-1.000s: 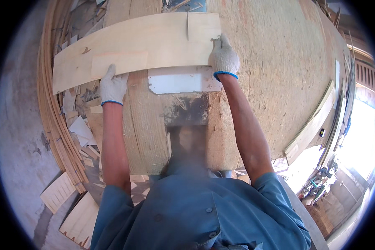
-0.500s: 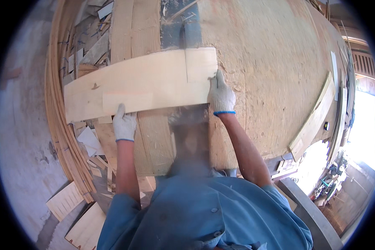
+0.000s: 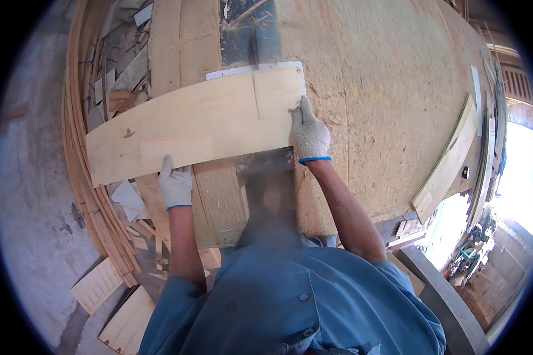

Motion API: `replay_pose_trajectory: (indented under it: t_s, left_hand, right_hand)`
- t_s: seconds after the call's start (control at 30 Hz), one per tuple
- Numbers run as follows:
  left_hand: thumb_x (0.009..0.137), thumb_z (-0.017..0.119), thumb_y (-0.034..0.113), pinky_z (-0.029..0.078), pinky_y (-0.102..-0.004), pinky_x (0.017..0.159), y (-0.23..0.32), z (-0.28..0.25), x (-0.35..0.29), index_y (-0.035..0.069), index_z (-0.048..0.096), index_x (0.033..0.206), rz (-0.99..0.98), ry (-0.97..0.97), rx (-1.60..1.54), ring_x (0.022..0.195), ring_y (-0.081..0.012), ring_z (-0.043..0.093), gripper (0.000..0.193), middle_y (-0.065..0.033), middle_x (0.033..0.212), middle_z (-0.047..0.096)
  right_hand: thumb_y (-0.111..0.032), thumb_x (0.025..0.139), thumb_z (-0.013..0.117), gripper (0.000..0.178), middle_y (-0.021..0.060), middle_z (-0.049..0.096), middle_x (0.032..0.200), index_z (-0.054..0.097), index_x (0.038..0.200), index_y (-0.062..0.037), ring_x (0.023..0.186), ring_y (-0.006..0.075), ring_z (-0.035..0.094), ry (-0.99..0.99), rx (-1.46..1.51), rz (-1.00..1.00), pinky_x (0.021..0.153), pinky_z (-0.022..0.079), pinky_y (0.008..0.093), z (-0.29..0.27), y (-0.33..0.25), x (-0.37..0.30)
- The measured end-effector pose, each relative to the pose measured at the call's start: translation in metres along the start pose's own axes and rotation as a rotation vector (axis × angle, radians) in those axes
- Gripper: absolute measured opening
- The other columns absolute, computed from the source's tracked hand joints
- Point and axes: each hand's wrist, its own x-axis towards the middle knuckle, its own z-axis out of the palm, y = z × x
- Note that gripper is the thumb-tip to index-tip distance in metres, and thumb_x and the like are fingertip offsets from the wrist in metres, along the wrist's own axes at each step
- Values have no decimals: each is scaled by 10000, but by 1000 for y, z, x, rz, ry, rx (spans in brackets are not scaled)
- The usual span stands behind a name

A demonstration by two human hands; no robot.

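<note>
A long pale plywood board (image 3: 195, 121) with a curved far edge lies slantwise across the worktable. My left hand (image 3: 176, 186), in a white knit glove, grips its near edge, with the thumb on top and the fingers partly hidden underneath. At the right end my right hand (image 3: 310, 133), gloved too with a blue cuff, is closed on the board's edge. A thin straight line (image 3: 256, 94) runs into the board from its far edge near that end. From behind the far edge and along the right end shows a white strip (image 3: 222, 74). Beyond it stands a blurred dark upright piece (image 3: 253, 47).
The wooden worktable (image 3: 391, 118) carries shavings and a dark metal plate (image 3: 234, 44). Long thin wood strips (image 3: 77, 148) and offcuts (image 3: 124, 201) crowd the left side. A loose board (image 3: 450, 163) leans at the right edge. Cut panels (image 3: 127, 322) lie at lower left.
The board has shifted slightly toward me and left, its left end swinging nearer. The white strip beyond its far edge has come into sight. Both hands keep their hold and moved with it.
</note>
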Motion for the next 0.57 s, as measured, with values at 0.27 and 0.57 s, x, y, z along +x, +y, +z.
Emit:
replay_pose_trajectory:
  t_s: [0.27, 0.57]
  left_hand:
    - [891, 704, 123, 450, -497, 1069, -1, 6, -9, 102, 548, 1299, 41, 54, -18, 1238, -272, 529, 437, -108, 1297, 575]
    - [894, 703, 123, 448, -512, 1080, -1, 2, -2, 95, 532, 1328, 36, 87, -14, 1263, -289, 521, 467, -112, 1328, 562]
  right_hand:
    - [-386, 1000, 450, 512, 231, 703, 868, 426, 1457, -157, 776, 427, 687, -49, -46, -27, 708, 526, 527, -4, -9, -4]
    - [-438, 982, 514, 496, 285, 677, 867, 510, 1422, -209, 815, 463, 674, -24, 19, 25, 716, 515, 536, 2, -9, -1]
